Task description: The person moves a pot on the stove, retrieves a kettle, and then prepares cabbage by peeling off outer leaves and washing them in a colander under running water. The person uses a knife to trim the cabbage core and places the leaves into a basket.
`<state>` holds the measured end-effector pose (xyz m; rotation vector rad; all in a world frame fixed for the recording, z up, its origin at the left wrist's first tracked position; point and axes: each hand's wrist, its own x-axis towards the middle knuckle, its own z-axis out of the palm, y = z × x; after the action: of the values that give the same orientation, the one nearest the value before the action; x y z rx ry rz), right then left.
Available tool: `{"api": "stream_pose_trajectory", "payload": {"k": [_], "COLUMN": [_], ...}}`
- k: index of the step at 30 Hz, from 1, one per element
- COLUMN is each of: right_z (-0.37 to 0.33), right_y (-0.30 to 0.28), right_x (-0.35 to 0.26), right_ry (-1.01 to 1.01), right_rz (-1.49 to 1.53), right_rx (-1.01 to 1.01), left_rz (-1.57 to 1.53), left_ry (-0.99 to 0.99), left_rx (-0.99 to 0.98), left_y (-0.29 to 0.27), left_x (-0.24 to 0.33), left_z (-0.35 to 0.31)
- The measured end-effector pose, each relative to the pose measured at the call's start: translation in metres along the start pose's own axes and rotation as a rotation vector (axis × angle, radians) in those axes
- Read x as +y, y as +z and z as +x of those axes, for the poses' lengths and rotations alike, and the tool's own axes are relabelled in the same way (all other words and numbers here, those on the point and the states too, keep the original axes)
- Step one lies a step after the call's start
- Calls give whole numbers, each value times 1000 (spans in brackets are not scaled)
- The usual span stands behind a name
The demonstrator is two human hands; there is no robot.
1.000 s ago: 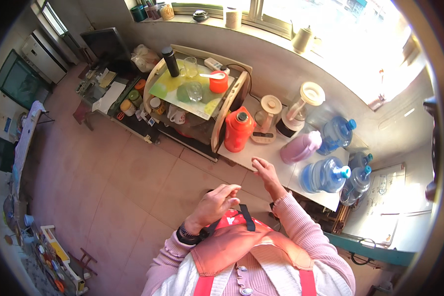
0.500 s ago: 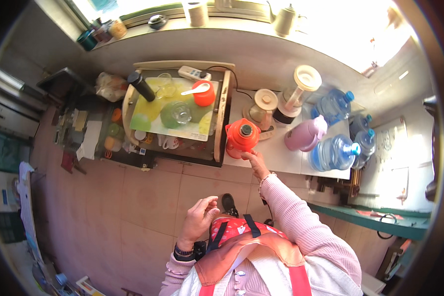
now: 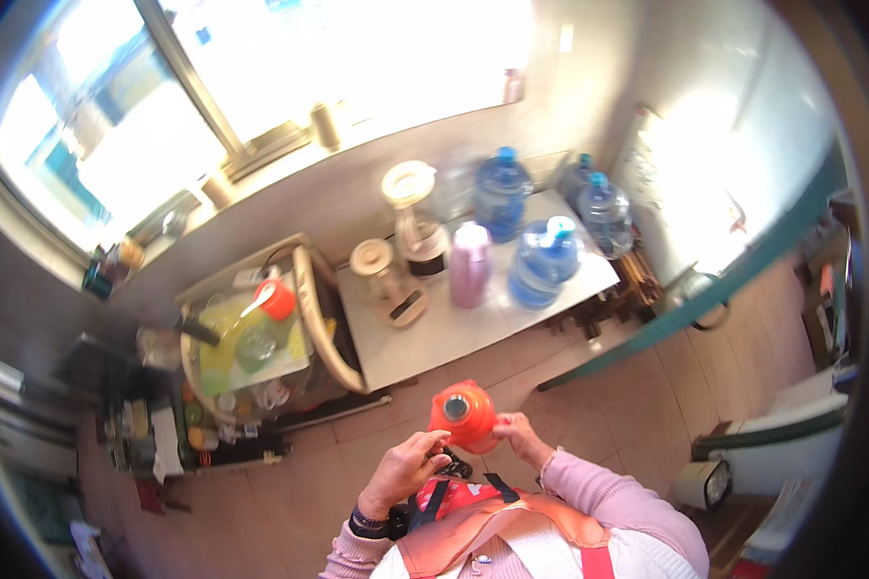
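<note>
An orange-red thermos flask (image 3: 477,425) with a dark round stopper hangs in front of me, over the floor and short of the white table. My right hand (image 3: 523,437) is closed round the handle on its right side. At its lower left edge is my left hand (image 3: 410,471), half curled, thumb a little apart from the fingers. Nothing shows in that hand; whether its fingertips touch the flask I cannot tell. On the white table (image 3: 396,359) stand a pink thermos (image 3: 470,265), a glass pot (image 3: 378,274) with a cream lid and a taller clear appliance (image 3: 417,227).
Big blue water bottles (image 3: 543,270) crowd the table's right end. To the left, a wooden-framed cart (image 3: 333,318) carries an orange-red cup (image 3: 276,300) with a white spoon. A green-edged panel (image 3: 647,323) juts in at the right. Bright windows fill the back.
The orange-red flask has left the table and come toward me in my right hand. My left hand has moved up beside it. The view has swung right.
</note>
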<state>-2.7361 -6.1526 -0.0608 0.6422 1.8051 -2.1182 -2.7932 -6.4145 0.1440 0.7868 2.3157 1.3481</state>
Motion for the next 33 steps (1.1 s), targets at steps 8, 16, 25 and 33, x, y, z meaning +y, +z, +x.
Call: {"api": "stream_pose_trajectory", "payload": {"k": [8, 16, 25, 33], "right_z": [-226, -382, -418, -448], "right_y": [-152, -276, -448, -610], "right_x": [34, 62, 73, 15], "right_ry": [-199, -359, -447, -190], "right_rz": [34, 338, 598, 390], "right_rx": [241, 774, 1064, 1353], "left_rz": [81, 186, 143, 217], "left_ry": [347, 596, 556, 724], "left_rx": [-405, -708, -826, -821], "left_y": [171, 326, 464, 625], "left_x": [132, 245, 298, 377], "left_z": [33, 66, 184, 358]}}
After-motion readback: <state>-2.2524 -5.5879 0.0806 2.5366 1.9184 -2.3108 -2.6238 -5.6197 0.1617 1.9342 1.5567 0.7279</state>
